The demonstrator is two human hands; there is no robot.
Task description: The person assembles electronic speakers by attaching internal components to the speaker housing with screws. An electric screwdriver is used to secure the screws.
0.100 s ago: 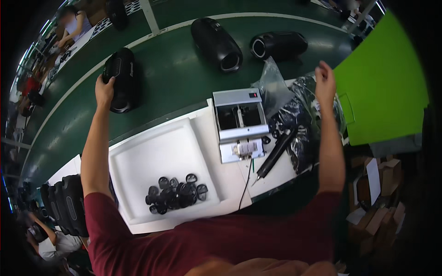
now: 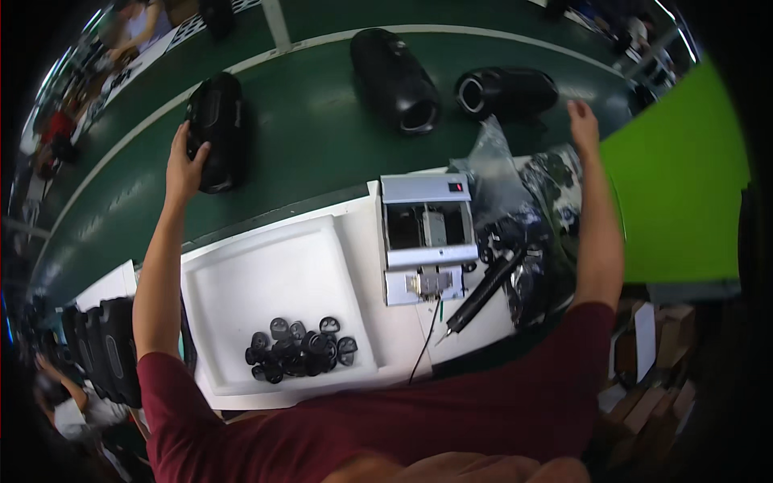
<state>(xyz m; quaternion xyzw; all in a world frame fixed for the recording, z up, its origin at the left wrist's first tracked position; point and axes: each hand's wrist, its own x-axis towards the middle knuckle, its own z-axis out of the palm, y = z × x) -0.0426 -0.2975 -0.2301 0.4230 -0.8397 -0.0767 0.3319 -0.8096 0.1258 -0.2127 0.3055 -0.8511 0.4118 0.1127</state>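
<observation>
Thumb and fingers spread, my left hand [image 2: 185, 167] rests against the near left side of a black cylindrical speaker [image 2: 221, 129] on the green surface. My right hand [image 2: 584, 127] is raised in the air, its fingers loosely bent and nothing visible in them. Nearest to it is another black speaker [image 2: 507, 92] lying on its side, a gap apart from the fingertips. A third black speaker [image 2: 394, 80] lies left of that one, its round end facing me.
A white tray [image 2: 266, 274] holds several small black round parts [image 2: 306, 350]. Beside it stand a grey screw feeder [image 2: 428, 219], a black electric screwdriver [image 2: 483, 294] and clear plastic bags [image 2: 495, 173]. A bright green panel [image 2: 684, 177] rises at right; cardboard [image 2: 660, 362] lies below.
The view has shifted slightly. My right hand has moved farther out, closer to the right speaker, and its fingers have straightened somewhat. My left thumb has spread farther from the fingers.
</observation>
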